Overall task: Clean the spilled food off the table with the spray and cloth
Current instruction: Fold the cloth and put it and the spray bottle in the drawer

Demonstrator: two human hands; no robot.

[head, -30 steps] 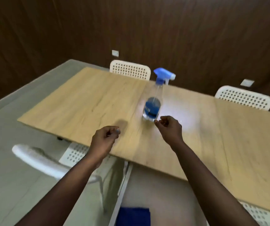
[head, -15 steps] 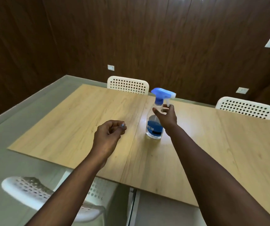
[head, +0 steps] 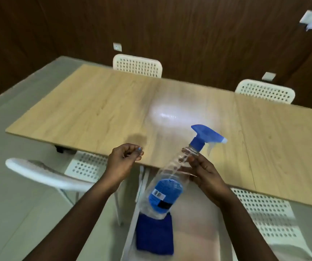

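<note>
Over the table's [head: 98,102] near edge, your right hand [head: 206,172] gripping the tilted spray bottle [head: 170,181], your left hand [head: 121,162] loosely curled, holding nothing, blue cloth [head: 154,234] below.

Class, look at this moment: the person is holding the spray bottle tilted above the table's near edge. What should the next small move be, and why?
Probably shift the right hand up to the blue trigger head and aim the nozzle at the table. The hand holds the spray bottle by its clear body, below the trigger, so it cannot spray yet. The left hand holds nothing.
</note>
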